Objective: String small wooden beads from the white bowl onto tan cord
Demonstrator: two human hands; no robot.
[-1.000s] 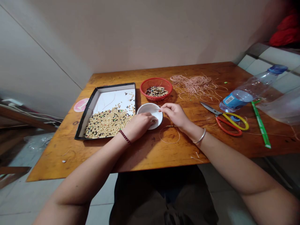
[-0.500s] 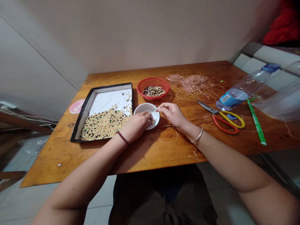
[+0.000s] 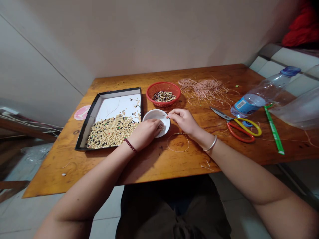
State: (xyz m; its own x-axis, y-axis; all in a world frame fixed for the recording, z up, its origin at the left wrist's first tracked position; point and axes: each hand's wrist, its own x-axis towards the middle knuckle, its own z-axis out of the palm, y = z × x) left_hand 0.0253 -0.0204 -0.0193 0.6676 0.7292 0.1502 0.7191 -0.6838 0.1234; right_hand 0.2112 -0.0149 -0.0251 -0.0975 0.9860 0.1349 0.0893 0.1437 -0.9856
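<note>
My left hand [image 3: 147, 130] reaches into a small white bowl [image 3: 149, 114], its fingers bent together over pale beads [image 3: 161, 127] inside. What lies between those fingertips is hidden. Over the bowl's right side, my right hand [image 3: 183, 120] pinches the thin end of a string, with a fine dark tip pointing left above the bowl. The string [image 3: 178, 151] hangs down in a loop on the table, and a short row of beads [image 3: 179, 133] is threaded on it below my right hand.
Left of the bowl lies a black-edged tray [image 3: 84, 122] of mixed beads. Behind stand a red basket [image 3: 163, 104] with beads and a pink string heap [image 3: 205, 88]. At right are scissors [image 3: 239, 127], a water bottle [image 3: 251, 101] and a green strip [image 3: 274, 132].
My hands stay almost in place. The fine dark tip from my right fingers now shows over the bowl, and the left fingers have shifted slightly within it.
</note>
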